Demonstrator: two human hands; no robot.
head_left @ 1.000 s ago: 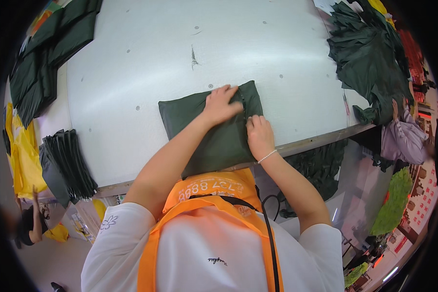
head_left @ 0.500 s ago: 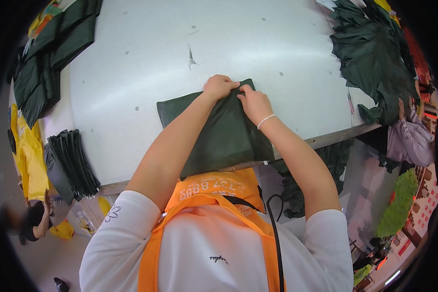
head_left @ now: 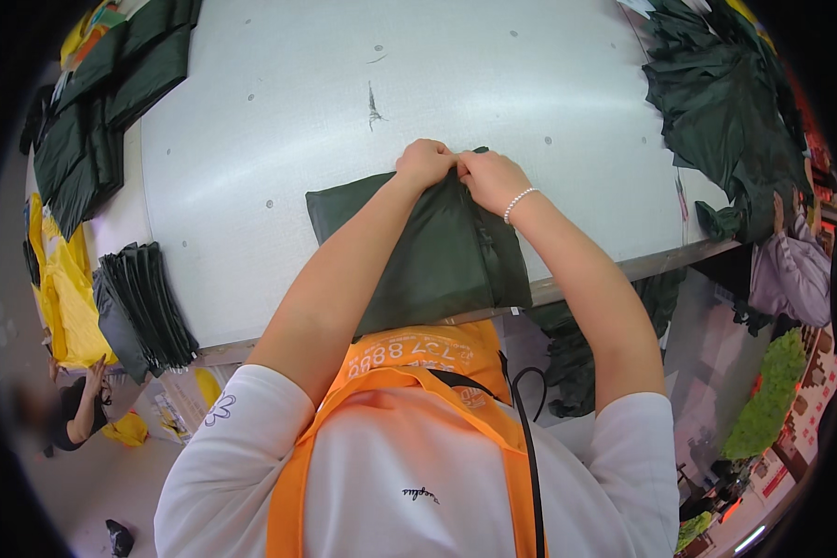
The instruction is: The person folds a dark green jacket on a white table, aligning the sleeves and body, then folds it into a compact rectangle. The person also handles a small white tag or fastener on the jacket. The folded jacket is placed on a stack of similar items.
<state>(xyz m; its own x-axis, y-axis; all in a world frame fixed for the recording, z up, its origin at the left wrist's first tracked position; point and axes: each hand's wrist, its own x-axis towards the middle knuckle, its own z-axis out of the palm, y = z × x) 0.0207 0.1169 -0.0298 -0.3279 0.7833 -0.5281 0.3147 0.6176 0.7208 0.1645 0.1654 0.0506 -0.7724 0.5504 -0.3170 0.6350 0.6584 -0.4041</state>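
Observation:
A dark green folded cloth (head_left: pixel 423 270) lies flat on the pale table (head_left: pixel 279 121) in front of me, its near edge along the table's front edge. At the cloth's far edge, my left hand (head_left: pixel 426 164) is closed, thumb and fingers pinching the fabric. My right hand (head_left: pixel 493 179), with a beaded bracelet on its wrist, meets it there with fingers closed on the same edge, near the far right corner. The fingertips of both hands almost touch. A folded strip of the cloth runs down its right side. My hands hide part of the far edge.
Folded dark green pieces (head_left: pixel 144 79) lie at the far left, with a pleated dark stack (head_left: pixel 144 307) nearer. Yellow cloth (head_left: pixel 70 298) hangs beside a person at left. Loose dark green cloth (head_left: pixel 716 102) is heaped at right, by another person's hands. More cloth (head_left: pixel 567 349) hangs below the table edge.
My right hand has turned inward over the far right corner, and its fingers have closed in beside my left hand. The whole view has shifted slightly; the cloth stays in place.

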